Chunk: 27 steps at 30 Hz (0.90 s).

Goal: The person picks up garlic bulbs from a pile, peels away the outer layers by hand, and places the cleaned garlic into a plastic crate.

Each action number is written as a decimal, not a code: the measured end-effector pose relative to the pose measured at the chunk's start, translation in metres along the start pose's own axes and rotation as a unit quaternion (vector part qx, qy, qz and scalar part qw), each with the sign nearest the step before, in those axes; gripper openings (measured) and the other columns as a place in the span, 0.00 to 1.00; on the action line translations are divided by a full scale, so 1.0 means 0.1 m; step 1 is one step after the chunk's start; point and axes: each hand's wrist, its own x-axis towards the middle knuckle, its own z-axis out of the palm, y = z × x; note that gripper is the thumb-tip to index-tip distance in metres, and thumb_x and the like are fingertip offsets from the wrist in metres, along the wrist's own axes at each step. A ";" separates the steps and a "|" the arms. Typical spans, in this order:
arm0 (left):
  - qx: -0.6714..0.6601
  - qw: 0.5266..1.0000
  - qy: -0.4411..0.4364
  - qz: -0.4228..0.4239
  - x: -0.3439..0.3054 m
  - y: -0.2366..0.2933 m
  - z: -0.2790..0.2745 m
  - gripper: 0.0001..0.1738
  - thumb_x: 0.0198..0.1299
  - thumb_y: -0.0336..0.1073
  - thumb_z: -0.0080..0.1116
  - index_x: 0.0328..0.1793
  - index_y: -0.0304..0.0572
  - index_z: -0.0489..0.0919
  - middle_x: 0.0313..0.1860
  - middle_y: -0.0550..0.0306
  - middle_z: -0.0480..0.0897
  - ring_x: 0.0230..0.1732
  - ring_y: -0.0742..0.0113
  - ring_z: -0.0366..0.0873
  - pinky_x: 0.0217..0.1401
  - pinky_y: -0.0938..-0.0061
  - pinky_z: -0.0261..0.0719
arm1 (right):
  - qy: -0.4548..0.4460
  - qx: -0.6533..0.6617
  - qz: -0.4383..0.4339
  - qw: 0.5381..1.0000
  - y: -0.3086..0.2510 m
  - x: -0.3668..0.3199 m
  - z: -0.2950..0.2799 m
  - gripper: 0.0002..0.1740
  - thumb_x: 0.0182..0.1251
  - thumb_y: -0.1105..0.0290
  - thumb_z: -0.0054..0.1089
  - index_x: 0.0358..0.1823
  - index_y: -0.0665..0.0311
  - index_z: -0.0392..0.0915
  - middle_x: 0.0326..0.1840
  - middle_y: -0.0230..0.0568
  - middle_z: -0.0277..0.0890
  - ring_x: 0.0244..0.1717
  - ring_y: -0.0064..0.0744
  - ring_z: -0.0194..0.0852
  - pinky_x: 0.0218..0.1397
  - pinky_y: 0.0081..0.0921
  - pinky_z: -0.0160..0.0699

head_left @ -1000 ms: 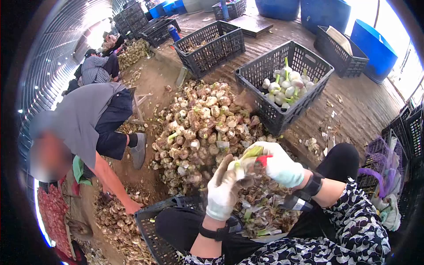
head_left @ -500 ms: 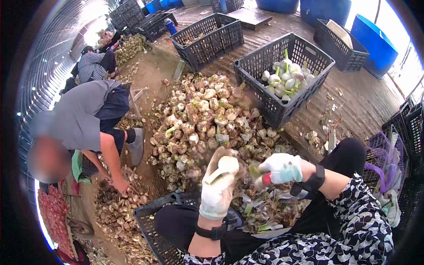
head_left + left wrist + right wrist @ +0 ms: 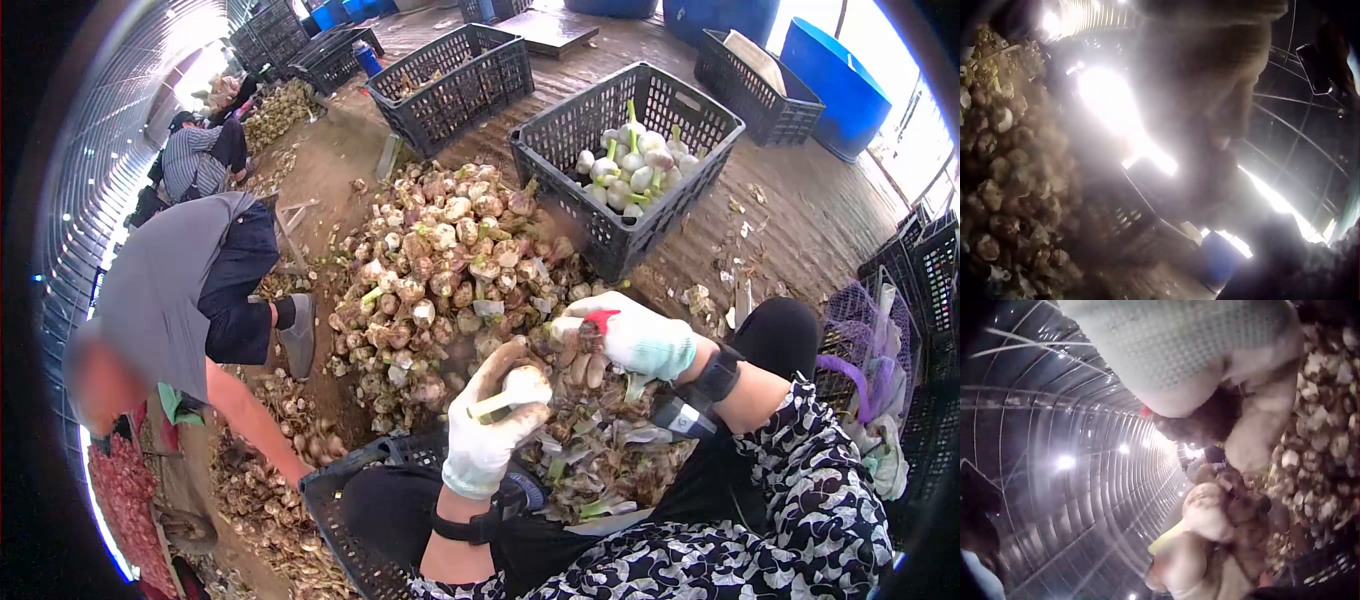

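Head view: forward, down. Wrist views: close. Head, right wrist share bulb (image 3: 525,385).

In a crate (image 3: 655,225), bulbs (image 3: 656,158) are sitting; left and nearer, a garlic heap (image 3: 440,270) is lying before another, farther crate (image 3: 480,102).

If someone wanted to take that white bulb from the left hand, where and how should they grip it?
Probably grip the bulb by its round body, coming from above and the right hand's side: there it shows uncovered between the left hand's thumb and fingers. The stem points the other way, close over the left hand, so it looks harder to pinch.
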 end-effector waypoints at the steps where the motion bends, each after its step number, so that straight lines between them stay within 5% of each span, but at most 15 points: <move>1: 0.014 1.000 0.007 -0.002 0.01 -0.01 0.00 0.36 0.47 0.19 0.65 0.65 0.28 0.65 0.50 0.52 0.77 0.50 0.67 0.76 0.53 0.75 0.76 | -0.039 0.084 0.003 0.996 0.04 0.00 -0.04 0.15 0.63 0.61 0.57 0.37 0.68 0.74 0.30 0.33 0.75 0.25 0.24 0.78 0.25 0.19 0.77; 3: 0.078 0.997 0.021 0.017 0.00 -0.04 0.03 0.35 0.47 0.20 0.65 0.64 0.27 0.66 0.51 0.52 0.77 0.50 0.67 0.76 0.54 0.74 0.76 | -0.042 -0.195 -0.193 0.961 0.06 0.05 0.10 0.15 0.64 0.61 0.57 0.35 0.68 0.73 0.30 0.32 0.74 0.25 0.23 0.77 0.25 0.19 0.76; 4: 0.086 0.996 0.013 0.007 0.00 -0.05 0.03 0.34 0.47 0.20 0.65 0.64 0.26 0.66 0.51 0.51 0.77 0.50 0.67 0.76 0.55 0.74 0.75 | -0.009 -0.202 -0.042 0.978 0.04 -0.03 0.16 0.13 0.66 0.60 0.55 0.37 0.65 0.74 0.27 0.32 0.74 0.23 0.20 0.70 0.24 0.17 0.71; 8: 0.063 0.998 0.000 -0.017 0.00 -0.10 -0.02 0.32 0.46 0.21 0.67 0.60 0.29 0.70 0.51 0.54 0.75 0.51 0.68 0.75 0.57 0.74 0.73 | 0.007 -0.056 0.030 0.998 0.01 -0.03 0.06 0.16 0.64 0.59 0.58 0.39 0.67 0.74 0.26 0.32 0.75 0.25 0.21 0.74 0.25 0.18 0.73; 11: 0.068 0.997 0.029 -0.004 0.00 -0.14 -0.05 0.30 0.45 0.22 0.67 0.58 0.32 0.72 0.52 0.57 0.72 0.53 0.68 0.73 0.58 0.73 0.72 | -0.011 -0.137 -0.001 0.990 0.03 -0.04 0.10 0.15 0.62 0.61 0.60 0.37 0.69 0.75 0.26 0.35 0.75 0.24 0.21 0.75 0.25 0.21 0.75; 13: 0.106 0.994 0.009 0.014 0.00 -0.12 -0.05 0.29 0.46 0.22 0.66 0.58 0.32 0.73 0.53 0.57 0.71 0.53 0.68 0.73 0.57 0.73 0.72 | 0.013 -0.341 -0.140 0.929 0.07 -0.05 0.15 0.16 0.60 0.62 0.60 0.37 0.70 0.75 0.21 0.37 0.73 0.21 0.23 0.71 0.25 0.23 0.72; 16: 0.100 0.995 -0.004 0.007 -0.01 -0.07 -0.03 0.30 0.47 0.21 0.65 0.60 0.30 0.71 0.52 0.55 0.73 0.53 0.67 0.74 0.55 0.74 0.73 | 0.003 -0.306 -0.061 0.950 0.01 -0.09 0.15 0.16 0.62 0.59 0.61 0.37 0.68 0.76 0.26 0.36 0.76 0.21 0.22 0.72 0.25 0.21 0.72; 18: 0.084 0.996 -0.014 -0.003 -0.01 -0.05 -0.01 0.31 0.47 0.21 0.65 0.61 0.29 0.70 0.53 0.54 0.74 0.52 0.67 0.74 0.55 0.74 0.74 | 0.103 -0.278 -0.043 0.954 0.07 -0.04 0.08 0.15 0.63 0.60 0.60 0.37 0.67 0.76 0.26 0.35 0.76 0.21 0.22 0.73 0.26 0.21 0.74; 24: 0.061 0.996 0.068 0.008 0.02 -0.05 -0.03 0.37 0.47 0.21 0.65 0.65 0.24 0.63 0.55 0.48 0.74 0.53 0.63 0.74 0.56 0.70 0.75 | 0.046 -0.081 -0.026 0.995 0.05 -0.08 0.17 0.16 0.64 0.61 0.58 0.40 0.69 0.75 0.27 0.35 0.76 0.23 0.21 0.75 0.26 0.20 0.75; 27: 0.096 0.994 0.043 0.015 0.03 -0.09 -0.07 0.37 0.48 0.20 0.64 0.65 0.24 0.63 0.55 0.47 0.74 0.54 0.63 0.74 0.57 0.70 0.74 | 0.066 -0.284 -0.084 0.953 0.06 -0.08 0.26 0.14 0.62 0.64 0.59 0.36 0.71 0.76 0.24 0.36 0.76 0.22 0.22 0.74 0.25 0.20 0.75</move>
